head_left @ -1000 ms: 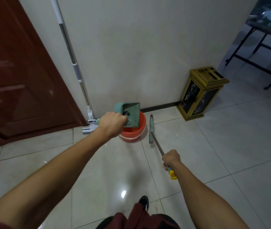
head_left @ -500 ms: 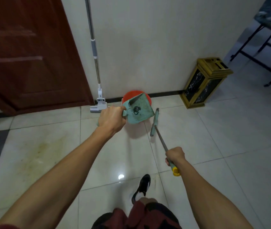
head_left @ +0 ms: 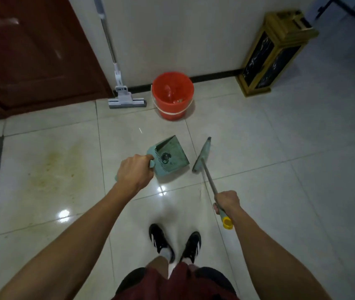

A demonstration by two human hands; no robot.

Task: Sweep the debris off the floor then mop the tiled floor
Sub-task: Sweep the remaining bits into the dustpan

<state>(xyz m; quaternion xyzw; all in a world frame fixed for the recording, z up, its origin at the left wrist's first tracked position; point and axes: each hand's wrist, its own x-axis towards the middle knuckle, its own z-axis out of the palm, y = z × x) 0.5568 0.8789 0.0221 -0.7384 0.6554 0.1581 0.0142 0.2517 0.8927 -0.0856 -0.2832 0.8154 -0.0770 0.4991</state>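
While my right hand [head_left: 226,202] gripped its handle, the broom [head_left: 202,156] pointed away toward the wall. My left hand [head_left: 135,171] clutched the dustpan [head_left: 169,158], mouth facing away.

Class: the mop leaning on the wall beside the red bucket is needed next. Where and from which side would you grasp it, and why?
Probably the mop is best gripped on its slim pole, above the white joint. Come from the front, the room side: the wall stands behind it, the door to its left, the red bucket to its right. The pole stands near upright, so fingers can wrap round it; its flat head lies on the floor.
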